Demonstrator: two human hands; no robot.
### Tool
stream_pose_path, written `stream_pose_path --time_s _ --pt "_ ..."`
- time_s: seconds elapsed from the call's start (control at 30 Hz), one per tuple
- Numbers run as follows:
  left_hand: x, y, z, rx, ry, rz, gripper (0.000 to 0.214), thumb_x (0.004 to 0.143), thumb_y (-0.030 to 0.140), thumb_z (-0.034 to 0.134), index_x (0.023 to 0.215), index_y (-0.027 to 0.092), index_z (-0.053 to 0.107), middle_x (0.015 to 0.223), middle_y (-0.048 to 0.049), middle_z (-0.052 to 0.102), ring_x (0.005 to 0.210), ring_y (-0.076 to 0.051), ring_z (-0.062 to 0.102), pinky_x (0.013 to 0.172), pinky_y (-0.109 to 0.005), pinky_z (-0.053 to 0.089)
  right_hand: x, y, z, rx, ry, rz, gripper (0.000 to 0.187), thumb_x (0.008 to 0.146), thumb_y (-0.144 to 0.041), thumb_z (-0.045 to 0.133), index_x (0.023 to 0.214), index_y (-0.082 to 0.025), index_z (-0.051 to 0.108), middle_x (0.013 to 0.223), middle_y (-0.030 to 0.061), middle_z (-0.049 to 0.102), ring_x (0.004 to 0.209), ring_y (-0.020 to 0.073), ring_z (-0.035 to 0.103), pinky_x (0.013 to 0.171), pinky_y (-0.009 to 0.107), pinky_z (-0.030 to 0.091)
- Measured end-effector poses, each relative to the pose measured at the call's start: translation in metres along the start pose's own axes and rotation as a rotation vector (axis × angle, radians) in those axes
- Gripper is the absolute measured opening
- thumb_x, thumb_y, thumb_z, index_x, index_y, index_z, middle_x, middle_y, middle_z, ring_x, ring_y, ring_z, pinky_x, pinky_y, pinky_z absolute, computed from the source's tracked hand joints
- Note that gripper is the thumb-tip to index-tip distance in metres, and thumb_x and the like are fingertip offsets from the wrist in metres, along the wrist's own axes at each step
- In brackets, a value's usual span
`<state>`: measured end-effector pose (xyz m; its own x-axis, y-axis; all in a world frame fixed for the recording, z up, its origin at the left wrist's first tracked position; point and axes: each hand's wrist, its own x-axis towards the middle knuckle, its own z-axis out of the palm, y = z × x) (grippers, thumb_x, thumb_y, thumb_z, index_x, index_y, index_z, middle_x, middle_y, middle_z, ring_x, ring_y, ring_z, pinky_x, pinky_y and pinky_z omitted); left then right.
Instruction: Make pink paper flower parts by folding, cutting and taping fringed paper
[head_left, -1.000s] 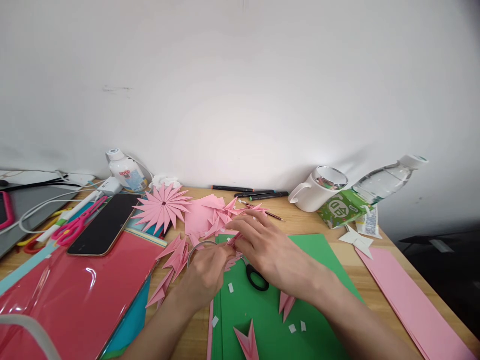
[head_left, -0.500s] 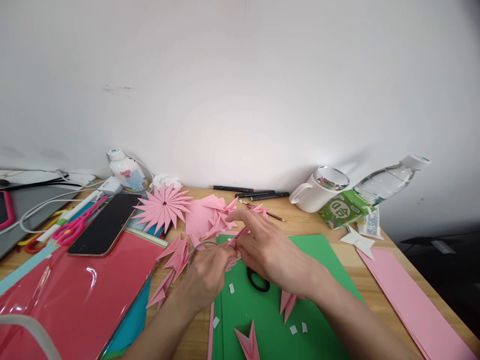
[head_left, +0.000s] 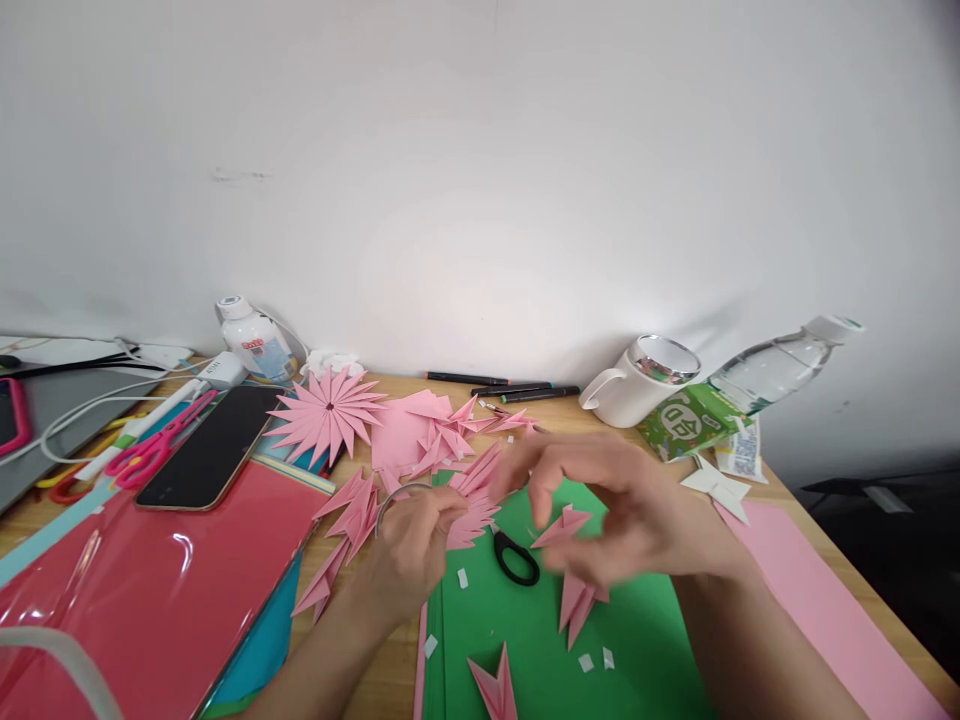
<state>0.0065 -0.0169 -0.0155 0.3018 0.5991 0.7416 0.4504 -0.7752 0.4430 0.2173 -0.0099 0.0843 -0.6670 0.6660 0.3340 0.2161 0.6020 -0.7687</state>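
My left hand (head_left: pixel 416 550) is closed, thumb and fingers pinching the left side of a pleated pink paper fan (head_left: pixel 474 512) over the green sheets. A thin grey curved rim (head_left: pixel 397 490) shows just behind that hand. To the right, my right hand (head_left: pixel 622 510) is blurred, its fingers and thumb apart with nothing between them. Close beside its fingertips lies a folded pink paper piece (head_left: pixel 564 525); another pink piece (head_left: pixel 579 603) is below it. Black-handled scissors (head_left: pixel 516 560) rest between my hands, their blades mostly hidden under the fan.
Green sheets (head_left: pixel 630 650) carry several white scraps and a pink piece (head_left: pixel 496 685). A pink paper star (head_left: pixel 328 408), phone (head_left: pixel 214 450) and red folder (head_left: pixel 150 590) are left. Markers (head_left: pixel 517 388), a white mug (head_left: pixel 634 385) and leaning bottle (head_left: pixel 780 365) line the back.
My right hand has let go of the pink fan and moved right, its fingers spreading. More of the fan now shows. My left hand keeps its place on it.
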Motion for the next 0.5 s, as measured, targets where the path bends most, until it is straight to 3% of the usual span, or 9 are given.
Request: stream_pose_path --time_s 0.03,0.1,0.2,0.23,0.3,0.37,0.43,0.5 --pt "0.0 0.0 0.0 -0.004 0.014 -0.025 0.016 0.092 0.009 0.043 0.091 0.02 0.054 0.072 -0.0002 0.068 0.058 -0.01 0.063 0.053 -0.019 0.049 -0.002 -0.003 -0.004 0.087 -0.125 0.04 0.013 0.078 -0.014 0.068 0.084 -0.021 0.059 0.089 0.0028 0.072 0.082 0.0159 0.068 0.073 0.029 0.055" --pt "-0.001 0.0 0.0 -0.011 0.043 -0.061 0.016 0.091 0.008 0.044 0.091 0.02 0.055 0.075 -0.0008 0.07 0.059 -0.01 0.064 0.054 -0.019 0.049 -0.006 -0.007 -0.008 0.068 -0.246 0.098 0.006 0.083 -0.016 0.064 0.085 -0.021 0.061 0.073 -0.0015 0.071 0.064 0.0116 0.065 0.06 0.023 0.05" --pt "-0.003 -0.002 0.0 -0.036 0.061 -0.085 0.015 0.09 0.009 0.046 0.092 0.019 0.055 0.076 -0.0004 0.069 0.064 -0.011 0.065 0.056 -0.019 0.049 -0.004 -0.005 -0.002 -0.241 -0.14 0.145 0.015 0.087 -0.021 0.062 0.072 -0.019 0.063 0.06 -0.0017 0.063 0.055 0.0112 0.057 0.054 0.023 0.044" --pt "-0.004 -0.002 0.0 -0.047 0.061 -0.098 0.014 0.091 0.01 0.046 0.092 0.02 0.055 0.076 -0.0003 0.069 0.064 -0.011 0.065 0.056 -0.019 0.049 -0.002 -0.003 0.002 -0.34 -0.06 0.153 0.015 0.087 -0.021 0.062 0.073 -0.019 0.063 0.065 0.0004 0.064 0.06 0.0131 0.059 0.058 0.025 0.046" --pt "-0.005 -0.003 0.001 -0.082 0.053 -0.144 0.012 0.092 0.012 0.046 0.097 0.02 0.055 0.079 -0.0007 0.068 0.064 -0.011 0.063 0.055 -0.019 0.048 0.002 0.003 0.009 -0.439 0.09 0.165 0.008 0.086 -0.019 0.062 0.093 -0.02 0.066 0.094 0.0076 0.068 0.084 0.019 0.063 0.072 0.031 0.051" --pt "-0.006 -0.003 0.002 -0.133 0.03 -0.213 0.017 0.093 0.016 0.046 0.108 0.02 0.053 0.076 0.0005 0.065 0.057 -0.01 0.059 0.052 -0.02 0.046 0.006 0.01 0.016 -0.391 0.163 0.173 0.041 0.084 -0.019 0.064 0.124 -0.024 0.055 0.127 0.0121 0.057 0.109 0.0229 0.059 0.087 0.038 0.052" --pt "-0.005 -0.001 0.003 -0.192 0.004 -0.283 0.026 0.095 0.02 0.044 0.12 0.02 0.049 0.064 0.0044 0.057 0.047 -0.009 0.051 0.047 -0.021 0.042 0.009 0.016 0.022 -0.254 0.145 0.184 0.056 0.083 -0.021 0.068 0.135 -0.027 0.047 0.134 0.011 0.054 0.115 0.0229 0.057 0.093 0.04 0.051" --pt "-0.004 0.001 0.003 -0.239 -0.012 -0.341 0.029 0.096 0.022 0.043 0.124 0.019 0.047 0.056 0.0068 0.05 0.043 -0.01 0.046 0.045 -0.022 0.04 0.011 0.022 0.026 -0.137 0.135 0.227 0.054 0.081 -0.021 0.07 0.131 -0.026 0.052 0.128 0.0092 0.061 0.114 0.0229 0.059 0.095 0.04 0.05"
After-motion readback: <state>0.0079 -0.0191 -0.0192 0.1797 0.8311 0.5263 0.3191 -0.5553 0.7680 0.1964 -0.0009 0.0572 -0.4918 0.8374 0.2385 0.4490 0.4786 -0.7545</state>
